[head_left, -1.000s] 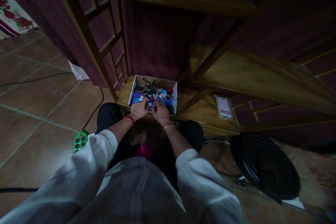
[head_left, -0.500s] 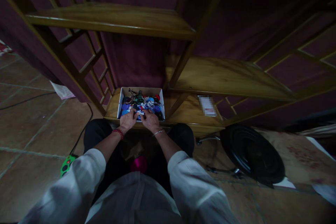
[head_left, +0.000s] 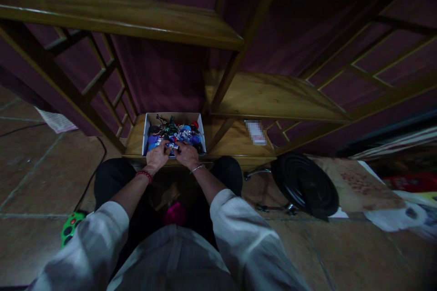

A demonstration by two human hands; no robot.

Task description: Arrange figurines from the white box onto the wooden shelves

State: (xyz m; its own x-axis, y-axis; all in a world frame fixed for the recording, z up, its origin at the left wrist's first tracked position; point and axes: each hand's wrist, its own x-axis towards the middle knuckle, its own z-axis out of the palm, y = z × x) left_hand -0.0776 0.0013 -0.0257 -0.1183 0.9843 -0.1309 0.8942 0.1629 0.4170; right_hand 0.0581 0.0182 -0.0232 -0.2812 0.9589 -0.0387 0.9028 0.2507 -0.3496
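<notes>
A white box (head_left: 144,135) stands on the low wooden shelf, filled with small items in blue, purple, black, red and shiny silver and green. Over its near edge, my left hand (head_left: 157,157) has its fingers bent and pressed together on a small white-and-blue object (head_left: 173,146). From the other side my right hand (head_left: 187,155) pinches the same object, thumb and fingers close together. Its exact kind is too small and dim to make out. The fingertips partly cover it and the items beneath.
Wooden shelf boards (head_left: 136,20) and slanting posts rise above the box. A pixelated white item (head_left: 256,132) lies on the shelf to the right. A round black seat (head_left: 303,184) stands on the right, and a green controller-like object (head_left: 71,227) lies at left.
The view has turned slightly to the right, so the box and shelf appear further left. Both hands stay together at the box's near edge, still on the small object.
</notes>
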